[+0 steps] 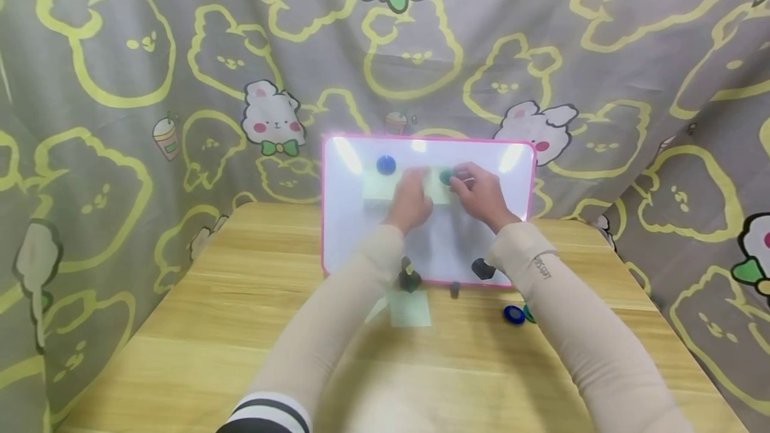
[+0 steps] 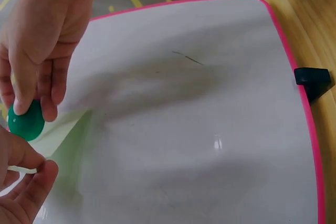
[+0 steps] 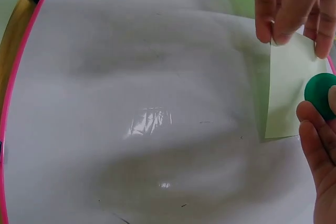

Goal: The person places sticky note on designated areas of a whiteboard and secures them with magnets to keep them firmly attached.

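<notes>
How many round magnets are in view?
4: blue magnet on the whiteboard, green magnet in the right hand, second blue one and second green one on the table, the latter partly behind the sleeve; others may hide there.

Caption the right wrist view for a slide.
At a pink-edged whiteboard, the left hand pinches pale green paper while the right hand holds a green disc.
</notes>
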